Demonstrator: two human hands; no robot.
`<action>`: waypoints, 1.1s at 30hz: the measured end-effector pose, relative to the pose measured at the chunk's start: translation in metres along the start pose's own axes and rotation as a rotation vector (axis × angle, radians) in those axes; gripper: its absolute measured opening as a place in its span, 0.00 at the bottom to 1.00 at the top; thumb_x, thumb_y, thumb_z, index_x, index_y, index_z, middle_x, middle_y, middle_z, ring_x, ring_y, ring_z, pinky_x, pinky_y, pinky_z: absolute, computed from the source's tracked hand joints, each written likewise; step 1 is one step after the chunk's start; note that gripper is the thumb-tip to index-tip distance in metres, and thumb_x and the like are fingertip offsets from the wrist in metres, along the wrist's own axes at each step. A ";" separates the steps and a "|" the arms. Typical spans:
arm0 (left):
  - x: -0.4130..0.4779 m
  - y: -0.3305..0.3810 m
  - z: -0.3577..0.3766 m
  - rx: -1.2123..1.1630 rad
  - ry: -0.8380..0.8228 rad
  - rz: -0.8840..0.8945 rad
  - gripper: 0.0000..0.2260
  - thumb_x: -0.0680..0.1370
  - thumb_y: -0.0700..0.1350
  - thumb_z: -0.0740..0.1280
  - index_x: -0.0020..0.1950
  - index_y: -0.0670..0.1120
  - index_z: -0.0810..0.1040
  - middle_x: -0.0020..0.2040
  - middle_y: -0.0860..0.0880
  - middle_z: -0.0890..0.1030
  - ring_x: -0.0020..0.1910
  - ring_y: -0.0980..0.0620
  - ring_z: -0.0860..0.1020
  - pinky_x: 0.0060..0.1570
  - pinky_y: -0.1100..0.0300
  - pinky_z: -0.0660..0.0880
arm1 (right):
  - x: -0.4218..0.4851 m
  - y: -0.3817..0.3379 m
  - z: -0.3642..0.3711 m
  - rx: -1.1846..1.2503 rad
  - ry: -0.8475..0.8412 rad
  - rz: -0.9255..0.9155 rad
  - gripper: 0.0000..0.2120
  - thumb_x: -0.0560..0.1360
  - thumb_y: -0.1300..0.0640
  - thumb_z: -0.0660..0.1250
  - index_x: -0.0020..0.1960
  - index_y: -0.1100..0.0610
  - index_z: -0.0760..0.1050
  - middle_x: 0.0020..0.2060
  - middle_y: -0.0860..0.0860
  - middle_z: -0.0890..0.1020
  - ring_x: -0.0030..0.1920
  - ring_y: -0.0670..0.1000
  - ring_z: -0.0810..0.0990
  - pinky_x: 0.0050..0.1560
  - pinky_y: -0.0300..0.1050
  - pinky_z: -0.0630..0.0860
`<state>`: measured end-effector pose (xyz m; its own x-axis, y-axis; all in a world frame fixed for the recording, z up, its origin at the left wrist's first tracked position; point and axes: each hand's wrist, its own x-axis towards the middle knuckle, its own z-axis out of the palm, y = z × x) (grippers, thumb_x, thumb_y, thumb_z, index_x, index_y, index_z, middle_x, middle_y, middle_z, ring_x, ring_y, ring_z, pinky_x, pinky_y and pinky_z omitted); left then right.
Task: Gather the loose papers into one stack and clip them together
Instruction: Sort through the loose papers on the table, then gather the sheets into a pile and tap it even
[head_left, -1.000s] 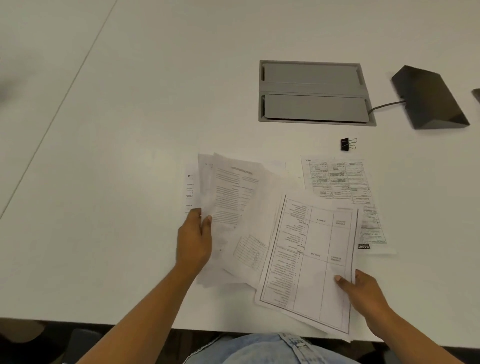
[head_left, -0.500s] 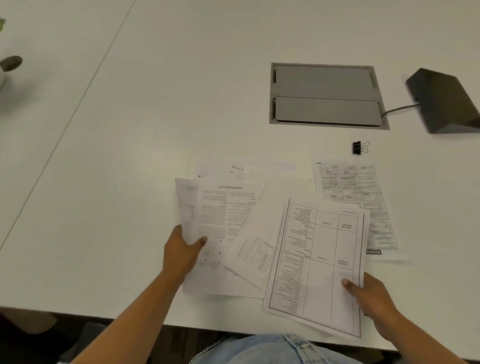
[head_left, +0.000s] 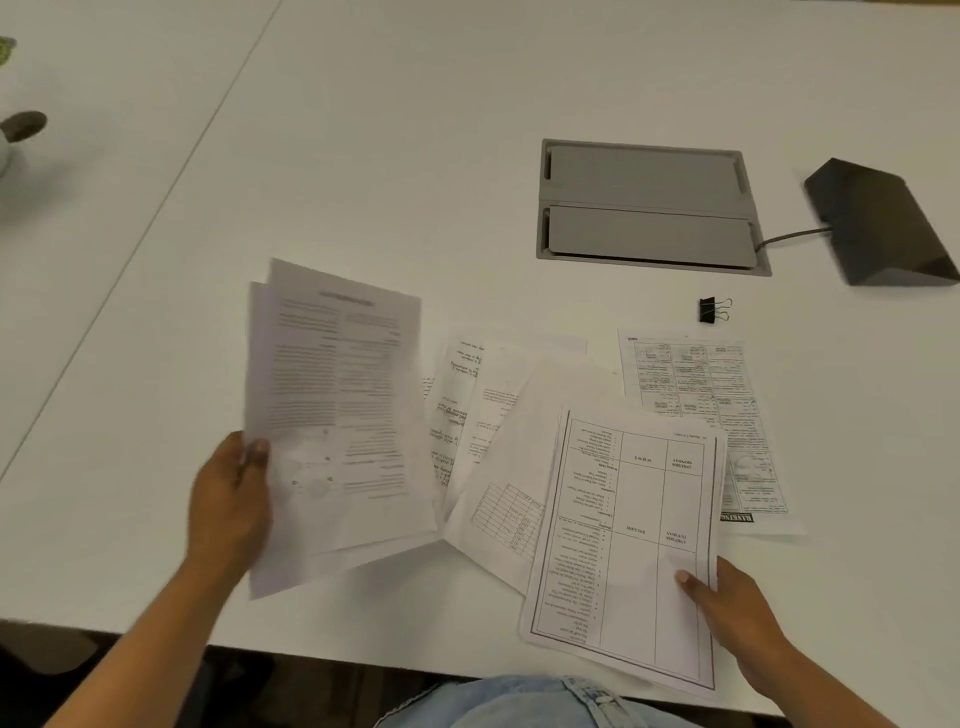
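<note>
My left hand (head_left: 228, 499) grips a couple of printed text sheets (head_left: 337, 415) by their left edge, lifted off the white table and tilted. My right hand (head_left: 727, 603) pinches the lower right edge of a sheet with a ruled table (head_left: 628, 540) near the table's front edge. Between them, several loose sheets (head_left: 483, 410) lie fanned and overlapping. One more printed form (head_left: 696, 395) lies flat at the right, partly under the table sheet. A small black binder clip (head_left: 712, 310) sits on the table just beyond that form, untouched.
A grey recessed cable hatch (head_left: 647, 205) is set into the table beyond the papers. A dark wedge-shaped device (head_left: 878, 223) with a cable stands at the far right. The table's front edge (head_left: 322, 657) runs right by my lap. A table seam (head_left: 156, 213) runs diagonally at left.
My left hand has lifted its text sheets off the table and swung them left, away from the fanned pile. My right hand still holds the table sheet in about the same spot.
</note>
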<state>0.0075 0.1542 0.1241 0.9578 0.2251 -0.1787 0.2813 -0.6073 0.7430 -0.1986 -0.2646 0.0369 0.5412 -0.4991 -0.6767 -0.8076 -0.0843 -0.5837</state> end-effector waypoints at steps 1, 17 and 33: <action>0.000 0.005 -0.009 -0.017 0.029 0.000 0.07 0.84 0.42 0.57 0.52 0.44 0.74 0.49 0.43 0.78 0.46 0.42 0.76 0.44 0.52 0.70 | -0.001 0.000 0.000 0.006 0.000 -0.005 0.18 0.79 0.59 0.65 0.68 0.62 0.72 0.62 0.58 0.79 0.54 0.53 0.75 0.57 0.46 0.69; -0.063 0.072 0.084 -0.399 -0.543 -0.130 0.12 0.83 0.48 0.59 0.56 0.50 0.83 0.54 0.53 0.86 0.54 0.50 0.84 0.59 0.49 0.78 | -0.014 -0.065 0.015 0.320 -0.191 -0.146 0.13 0.80 0.58 0.63 0.62 0.50 0.78 0.58 0.51 0.84 0.60 0.52 0.82 0.64 0.55 0.75; -0.078 0.097 0.121 -0.519 -0.636 -0.091 0.12 0.76 0.39 0.72 0.58 0.49 0.83 0.53 0.51 0.86 0.52 0.48 0.85 0.52 0.47 0.82 | -0.033 -0.096 0.008 0.440 -0.181 -0.286 0.13 0.72 0.54 0.70 0.55 0.54 0.82 0.52 0.50 0.87 0.55 0.52 0.84 0.58 0.51 0.79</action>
<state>-0.0327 -0.0143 0.1320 0.8265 -0.3126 -0.4681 0.4461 -0.1433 0.8834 -0.1369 -0.2335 0.1117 0.7876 -0.3501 -0.5070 -0.4693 0.1923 -0.8618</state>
